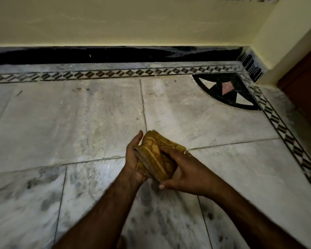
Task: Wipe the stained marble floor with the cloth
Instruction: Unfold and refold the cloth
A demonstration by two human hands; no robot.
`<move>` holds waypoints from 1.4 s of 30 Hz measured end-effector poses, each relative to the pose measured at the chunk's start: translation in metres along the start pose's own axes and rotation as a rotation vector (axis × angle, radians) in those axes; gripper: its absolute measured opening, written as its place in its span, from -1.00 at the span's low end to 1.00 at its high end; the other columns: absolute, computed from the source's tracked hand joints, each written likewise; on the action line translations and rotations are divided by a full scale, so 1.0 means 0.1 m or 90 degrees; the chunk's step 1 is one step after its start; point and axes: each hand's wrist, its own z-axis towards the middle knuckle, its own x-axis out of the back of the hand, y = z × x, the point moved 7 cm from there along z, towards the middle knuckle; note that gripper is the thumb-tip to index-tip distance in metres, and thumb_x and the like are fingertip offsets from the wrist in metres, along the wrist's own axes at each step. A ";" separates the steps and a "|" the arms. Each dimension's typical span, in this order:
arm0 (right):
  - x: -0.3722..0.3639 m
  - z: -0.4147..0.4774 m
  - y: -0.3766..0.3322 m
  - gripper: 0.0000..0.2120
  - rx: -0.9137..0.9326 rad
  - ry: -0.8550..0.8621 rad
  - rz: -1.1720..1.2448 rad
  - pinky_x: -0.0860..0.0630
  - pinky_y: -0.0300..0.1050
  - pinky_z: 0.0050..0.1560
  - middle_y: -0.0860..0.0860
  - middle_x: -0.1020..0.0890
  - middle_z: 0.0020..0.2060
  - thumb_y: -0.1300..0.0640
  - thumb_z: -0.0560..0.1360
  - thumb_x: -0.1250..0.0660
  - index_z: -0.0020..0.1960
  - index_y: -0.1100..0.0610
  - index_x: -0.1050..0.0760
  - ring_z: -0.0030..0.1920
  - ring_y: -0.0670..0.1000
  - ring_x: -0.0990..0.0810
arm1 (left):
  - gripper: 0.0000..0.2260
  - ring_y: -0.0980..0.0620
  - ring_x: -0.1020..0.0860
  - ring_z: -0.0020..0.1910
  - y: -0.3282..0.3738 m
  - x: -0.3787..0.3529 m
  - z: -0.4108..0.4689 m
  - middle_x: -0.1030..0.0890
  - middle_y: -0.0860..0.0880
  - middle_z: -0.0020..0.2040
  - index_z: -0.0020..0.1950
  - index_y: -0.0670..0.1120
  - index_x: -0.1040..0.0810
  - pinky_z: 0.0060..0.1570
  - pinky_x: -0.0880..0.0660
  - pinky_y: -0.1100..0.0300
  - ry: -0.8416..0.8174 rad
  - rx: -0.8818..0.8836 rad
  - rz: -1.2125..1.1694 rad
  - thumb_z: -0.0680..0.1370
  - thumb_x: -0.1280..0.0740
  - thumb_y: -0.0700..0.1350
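Note:
A yellow-brown patterned cloth (155, 152) is bunched up between both my hands, held above the floor in the middle of the view. My left hand (133, 157) cups its left side with the fingers pointing up. My right hand (183, 172) grips its lower right part, thumb underneath. The white marble floor (79, 126) lies below, with dull yellowish staining on the slabs ahead and dark grey smudges on the slabs close to me.
A black skirting (115, 54) runs along the cream wall ahead. A chequered inlay border (97, 74) follows the wall and turns at the right corner, beside a black quarter-circle inlay (226, 90). A brown door (305, 90) stands at far right.

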 end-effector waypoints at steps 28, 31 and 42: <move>1.16 0.11 0.80 -0.73 -0.259 0.447 0.933 -0.65 -0.02 -0.02 0.17 -0.72 0.03 0.16 0.62 -0.18 0.06 0.20 -0.64 -0.03 0.12 -0.71 | -0.38 -0.32 -0.59 0.29 -0.09 -0.57 -0.25 -0.58 -0.32 0.33 0.39 -0.26 -0.55 0.28 -0.53 -0.27 -0.248 0.000 0.114 0.40 -0.59 -0.05; 0.95 0.12 0.84 -0.69 -0.288 0.375 0.935 -0.63 -0.02 -0.03 0.13 -0.75 -0.05 0.08 0.67 -0.15 0.07 0.19 -0.64 -0.03 0.12 -0.71 | -0.47 -0.32 -0.57 0.31 -0.11 -0.52 -0.20 -0.58 -0.31 0.35 0.40 -0.24 -0.55 0.31 -0.50 -0.29 -0.228 -0.003 0.110 0.51 -0.47 0.03; 0.43 0.12 0.44 -0.70 -0.269 0.378 0.565 -0.69 -0.01 -0.11 0.15 -0.73 -0.16 -0.05 0.52 -0.50 -0.04 0.21 -0.64 -0.19 0.09 -0.72 | -0.72 -0.14 -0.65 0.23 0.05 -0.27 -0.01 -0.69 -0.07 0.25 0.34 0.04 -0.60 0.16 -0.59 -0.03 0.016 -0.178 0.476 0.70 -0.19 -0.08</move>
